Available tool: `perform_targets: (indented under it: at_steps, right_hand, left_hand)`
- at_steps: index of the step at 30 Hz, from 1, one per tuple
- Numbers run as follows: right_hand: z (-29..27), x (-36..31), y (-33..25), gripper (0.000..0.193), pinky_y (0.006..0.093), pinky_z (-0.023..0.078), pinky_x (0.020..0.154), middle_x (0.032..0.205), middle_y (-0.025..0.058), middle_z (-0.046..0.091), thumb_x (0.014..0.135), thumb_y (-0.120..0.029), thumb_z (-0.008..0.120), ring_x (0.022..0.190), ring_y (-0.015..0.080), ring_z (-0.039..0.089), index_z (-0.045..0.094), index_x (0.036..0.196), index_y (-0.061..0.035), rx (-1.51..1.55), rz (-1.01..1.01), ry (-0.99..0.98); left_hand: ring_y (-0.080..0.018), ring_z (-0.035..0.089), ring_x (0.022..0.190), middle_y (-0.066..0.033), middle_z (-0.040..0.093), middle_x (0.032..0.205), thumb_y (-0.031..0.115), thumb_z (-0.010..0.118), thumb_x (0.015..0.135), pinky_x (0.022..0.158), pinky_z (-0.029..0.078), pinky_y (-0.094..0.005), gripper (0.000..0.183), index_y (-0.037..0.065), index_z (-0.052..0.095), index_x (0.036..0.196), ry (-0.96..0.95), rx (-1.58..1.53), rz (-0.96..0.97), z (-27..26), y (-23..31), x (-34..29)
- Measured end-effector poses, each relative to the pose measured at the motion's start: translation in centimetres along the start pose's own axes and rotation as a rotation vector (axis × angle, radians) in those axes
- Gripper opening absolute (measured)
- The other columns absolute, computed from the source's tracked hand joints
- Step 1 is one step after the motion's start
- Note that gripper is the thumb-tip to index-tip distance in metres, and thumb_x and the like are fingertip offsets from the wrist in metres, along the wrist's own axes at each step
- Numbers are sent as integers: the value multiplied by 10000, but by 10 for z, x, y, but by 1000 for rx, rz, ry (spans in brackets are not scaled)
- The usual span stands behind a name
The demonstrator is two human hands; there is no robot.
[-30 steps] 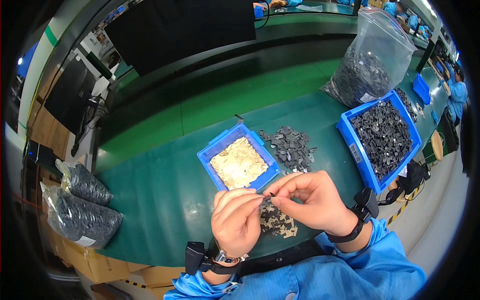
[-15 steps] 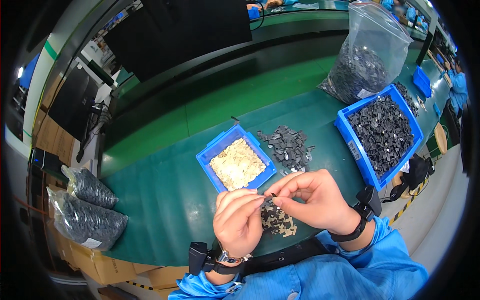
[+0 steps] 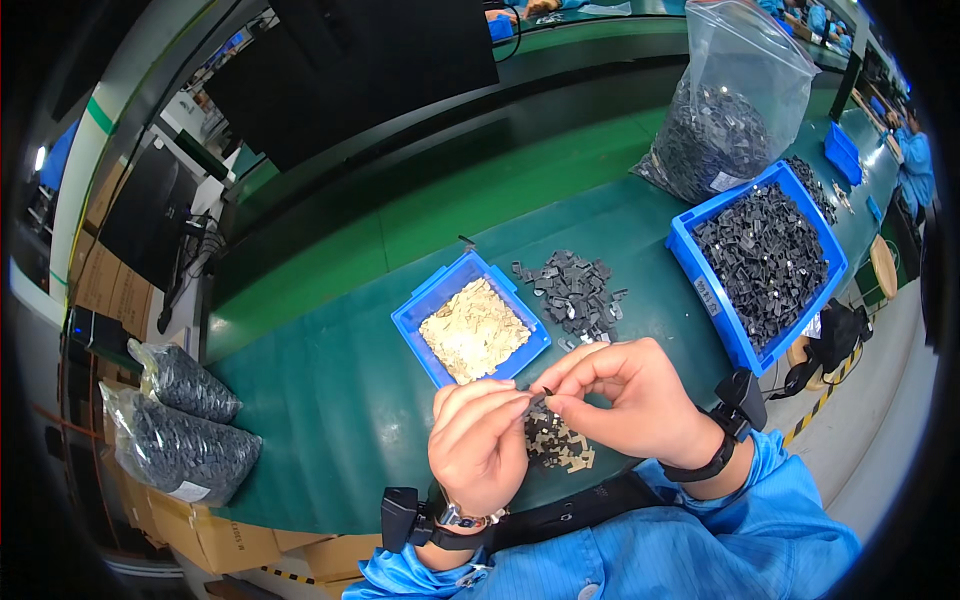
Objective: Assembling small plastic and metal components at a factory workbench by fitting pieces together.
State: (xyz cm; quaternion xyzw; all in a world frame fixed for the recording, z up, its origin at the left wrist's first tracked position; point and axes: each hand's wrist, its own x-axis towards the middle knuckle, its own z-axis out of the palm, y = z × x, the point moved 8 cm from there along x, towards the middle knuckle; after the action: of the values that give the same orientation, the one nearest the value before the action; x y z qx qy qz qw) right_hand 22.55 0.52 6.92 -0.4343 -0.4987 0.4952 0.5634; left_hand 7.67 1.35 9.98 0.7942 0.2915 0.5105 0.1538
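Note:
My left hand [image 3: 480,435] and my right hand [image 3: 632,402] meet at the near edge of the green table, fingertips almost touching. Between them is a small dark plastic piece [image 3: 546,393], pinched by both hands; its exact shape is mostly hidden by the fingers. Below the fingertips lies a loose pile of small black and tan pieces [image 3: 560,446]. Just beyond my hands stands a blue bin [image 3: 413,325] holding thin cream-coloured pieces [image 3: 474,330]. To its right, dark grey plastic pieces [image 3: 580,290] lie heaped on the table.
A larger blue bin [image 3: 684,243] full of dark plastic parts stands at the right, beside a big clear bag [image 3: 715,140] of similar parts. Two filled clear bags [image 3: 180,450] sit at the left edge. A dark monitor [image 3: 350,70] rises at the back.
Both hands keep the same pinch on the dark piece. The view has shifted very slightly; nothing on the table has visibly moved.

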Motion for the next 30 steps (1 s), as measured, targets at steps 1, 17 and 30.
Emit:
perform_targets:
  at_steps: [1,17,30]
  right_hand:
    - [0,0,-1,31,214,523,658,928,103,720,805,-4,697,795,90,656,703,816,24,-11,-1,0]
    - [39,-24,41,138,246,516,709,899,78,650,824,49,719,827,137,634,646,932,3,1070,472,-330]
    - [31,-25,-31,233,419,452,797,957,144,576,825,-84,629,890,348,554,572,1040,-15,-689,-556,-94]
  left_hand:
    - [-291,670,794,-115,712,819,-107,668,732,738,503,-371,161,-3,676,854,0,5,3,0,1,0]
    - [-280,593,933,-67,690,885,-109,729,691,835,493,-379,213,47,716,836,56,-398,-77,-2,0,-12]
    - [-289,545,967,-108,649,868,-119,642,729,908,423,-407,169,-5,704,837,148,-317,-285,9,-10,-28]
